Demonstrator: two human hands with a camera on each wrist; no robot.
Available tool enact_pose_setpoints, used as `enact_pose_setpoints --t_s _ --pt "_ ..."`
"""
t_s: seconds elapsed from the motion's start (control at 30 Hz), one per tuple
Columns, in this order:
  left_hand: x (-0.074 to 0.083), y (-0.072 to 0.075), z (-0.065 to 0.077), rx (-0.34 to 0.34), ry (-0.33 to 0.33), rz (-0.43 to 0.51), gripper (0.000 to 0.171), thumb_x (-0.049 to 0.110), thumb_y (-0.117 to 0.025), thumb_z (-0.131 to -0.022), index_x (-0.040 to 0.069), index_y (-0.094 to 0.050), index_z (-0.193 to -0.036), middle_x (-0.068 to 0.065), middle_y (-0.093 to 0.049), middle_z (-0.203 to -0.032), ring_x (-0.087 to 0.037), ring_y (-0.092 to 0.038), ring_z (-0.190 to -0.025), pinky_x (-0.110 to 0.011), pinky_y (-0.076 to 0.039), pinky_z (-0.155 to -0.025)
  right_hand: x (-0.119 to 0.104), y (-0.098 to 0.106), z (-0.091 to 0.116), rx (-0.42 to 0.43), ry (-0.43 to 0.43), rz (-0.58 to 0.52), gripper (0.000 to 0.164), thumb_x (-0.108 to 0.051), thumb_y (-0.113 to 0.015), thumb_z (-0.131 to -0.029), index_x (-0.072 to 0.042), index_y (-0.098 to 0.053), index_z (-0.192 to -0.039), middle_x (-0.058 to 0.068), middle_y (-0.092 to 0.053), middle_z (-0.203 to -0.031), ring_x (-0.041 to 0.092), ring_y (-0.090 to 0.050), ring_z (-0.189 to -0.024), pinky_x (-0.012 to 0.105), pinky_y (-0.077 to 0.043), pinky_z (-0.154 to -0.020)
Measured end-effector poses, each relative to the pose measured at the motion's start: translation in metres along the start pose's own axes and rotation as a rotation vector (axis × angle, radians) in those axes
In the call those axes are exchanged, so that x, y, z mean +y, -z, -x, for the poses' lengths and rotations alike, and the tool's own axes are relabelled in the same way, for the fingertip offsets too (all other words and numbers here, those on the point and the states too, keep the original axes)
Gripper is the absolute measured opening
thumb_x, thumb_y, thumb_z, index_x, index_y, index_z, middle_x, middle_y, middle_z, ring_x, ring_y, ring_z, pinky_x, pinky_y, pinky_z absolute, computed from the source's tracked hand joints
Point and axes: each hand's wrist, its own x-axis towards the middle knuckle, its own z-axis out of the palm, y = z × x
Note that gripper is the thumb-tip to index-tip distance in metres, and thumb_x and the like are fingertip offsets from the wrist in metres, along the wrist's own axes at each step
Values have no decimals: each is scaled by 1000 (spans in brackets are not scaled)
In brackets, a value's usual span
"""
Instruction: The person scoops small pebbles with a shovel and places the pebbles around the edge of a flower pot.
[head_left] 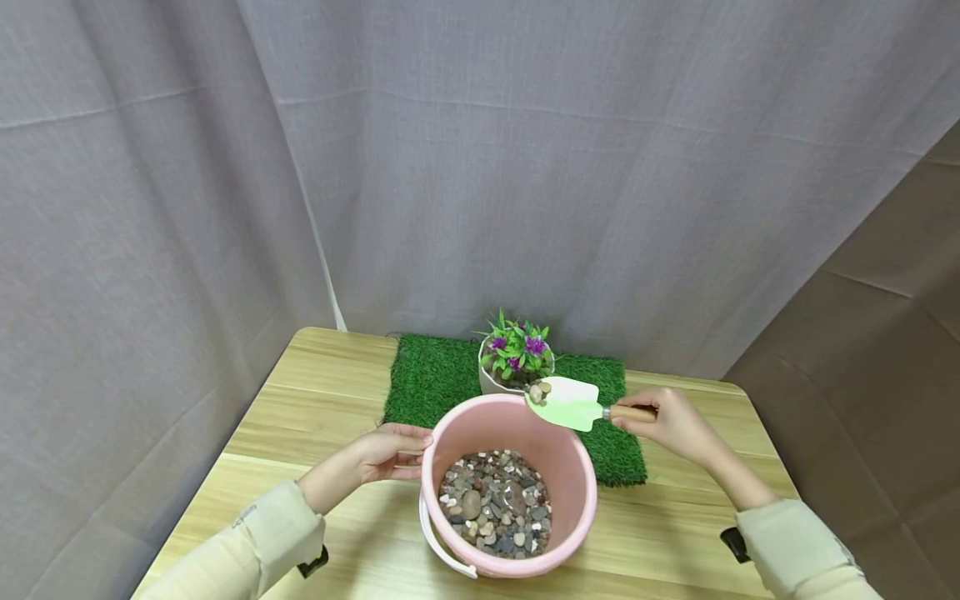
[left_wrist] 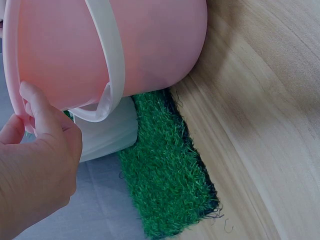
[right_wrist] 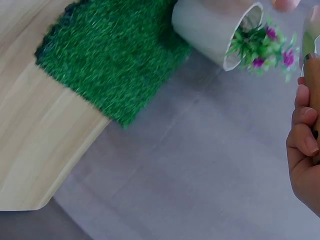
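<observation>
A pink bucket (head_left: 480, 429) stands at the front of the table with many mixed pebbles (head_left: 498, 504) in it. My left hand (head_left: 388, 454) pinches its rim on the left, thumb and fingers on either side in the left wrist view. My right hand (head_left: 671, 423) grips the wooden handle (right_wrist: 313, 82) of a light green trowel (head_left: 573, 408). Over the bucket's far rim, the blade carries several pebbles (head_left: 537, 392) at its tip. Just beyond that tip is a white pot (head_left: 489, 382) with a purple-flowered plant (head_left: 517, 346); the blade hides part of its front.
A green artificial grass mat (head_left: 431, 375) lies under the pot at the back of the wooden table (head_left: 330, 383). The bucket's white handle (head_left: 435, 542) hangs down its left side. Grey curtains (head_left: 480, 200) rise behind the table's back edge.
</observation>
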Motion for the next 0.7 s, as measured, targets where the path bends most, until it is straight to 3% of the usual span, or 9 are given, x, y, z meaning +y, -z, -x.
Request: enact_pose_setpoints --t_s 0.17,0.37,0.57,0.7 --pt "1 0 0 1 0 2 43 6 -52 -94 -11 -42 -132 0 -67 -83 -7 -64 -75 -24 -61 -78 15 4 -1 35 -42 34 23 -14 -73 -81 3 -71 -95 18 -72 -88 -1 -56 -62 17 -51 -51" --pt "-1 0 -1 1 4 7 44 7 -52 -94 -11 -41 -132 2 -66 -80 -6 -64 -75 -23 -61 -77 28 -1 -4 37 -71 68 23 -17 -72 -82 1 -72 -96 18 -72 -91 3 -59 -63 17 -52 -55" --pt "-1 1 -2 4 6 4 44 7 -53 -93 -11 -41 -132 2 -66 -80 -6 -64 -74 -23 -61 -77 32 -10 -9 9 -91 51 24 -19 -71 -83 1 -72 -97 17 -72 -90 -1 -44 -49 17 -44 -46" --pt "-1 1 -2 10 6 3 44 7 -53 -93 -11 -42 -132 1 -66 -82 -6 -63 -75 -24 -61 -78 32 -19 -16 -6 -98 48 24 -19 -71 -83 1 -72 -96 12 -72 -84 -1 -42 -48 17 -42 -43"
